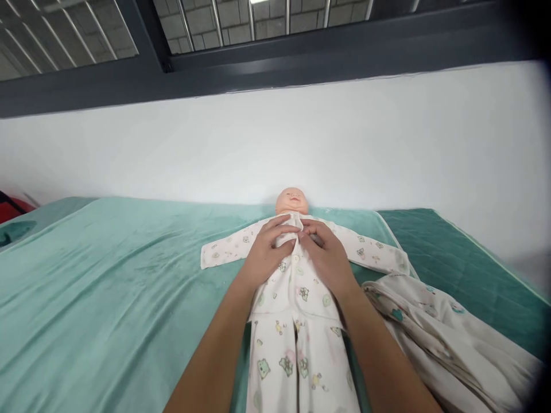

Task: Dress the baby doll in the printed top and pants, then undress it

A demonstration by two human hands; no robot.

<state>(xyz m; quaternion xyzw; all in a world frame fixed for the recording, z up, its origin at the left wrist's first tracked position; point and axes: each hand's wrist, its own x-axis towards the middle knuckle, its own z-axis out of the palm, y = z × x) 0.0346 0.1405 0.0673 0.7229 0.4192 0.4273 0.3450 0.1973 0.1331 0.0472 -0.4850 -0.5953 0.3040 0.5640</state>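
Observation:
A baby doll [293,201] lies on its back with its head against the wall. It wears a white long-sleeved shirt [297,298] printed with small bears, its sleeves spread to both sides, over matching trousers [275,367]. Both hands work at the shirt's front opening, just below the doll's neck. My left hand [271,246] has its fingertips at the left side of the opening, thumb slightly apart. Bent fingers of my right hand [325,246] pinch the right edge near the top. The exact grip under the fingertips is partly hidden. A button shows lower on the front.
Under the doll spreads a light green blanket [107,275], with a darker green cover [465,275] at the right. A crumpled white printed cloth [443,332] lies beside my right forearm. Behind stand a white wall [206,155] and a barred window. Something red [12,211] shows far left.

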